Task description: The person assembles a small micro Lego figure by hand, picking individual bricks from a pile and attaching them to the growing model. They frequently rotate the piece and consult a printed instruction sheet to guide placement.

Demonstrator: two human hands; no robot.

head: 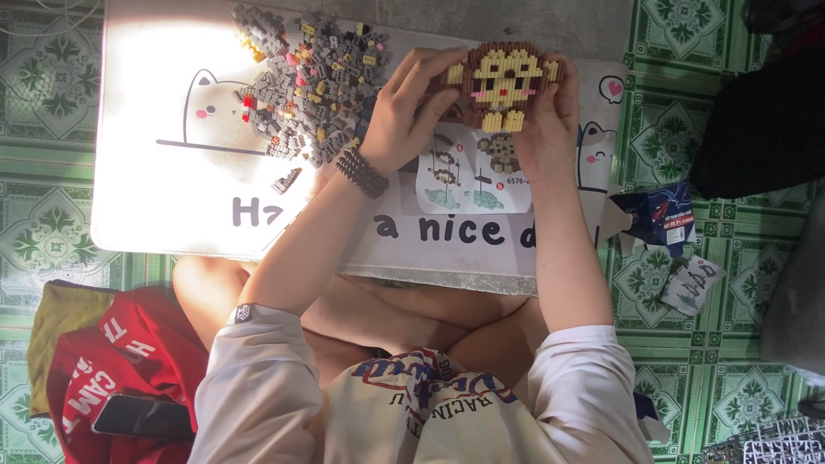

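1. I sit cross-legged on a floor of green patterned tiles (51, 223), with a small white counter (163, 206) over my knees. It is printed with cartoon cats and dark lettering, and strong sunlight washes out its left part.
2. My left hand (404, 107) and my right hand (546, 120) hold one brick-built monkey head (503, 82) above the far edge of the counter: brown outer blocks, yellow face, pink cheeks, a red dot for the mouth. My left fingers (434, 64) are curled closed on its left edge, and my right fingers close on its right edge.
3. One beaded bracelet (361, 172) sits on my left wrist.
4. One heap of loose small bricks (314, 82), mostly grey with some yellow, red and pink, lies on the counter just left of my left hand. One little cluster of bricks (286, 180) lies apart, nearer me.
5. One instruction sheet (473, 185) with building steps lies flat on the counter under my hands.
6. To my right on the floor are one opened blue box (662, 215) and one crumpled plastic bag (694, 283).
7. To my left lies one red cloth (120, 352) with white print, with one dark phone (142, 417) on it.
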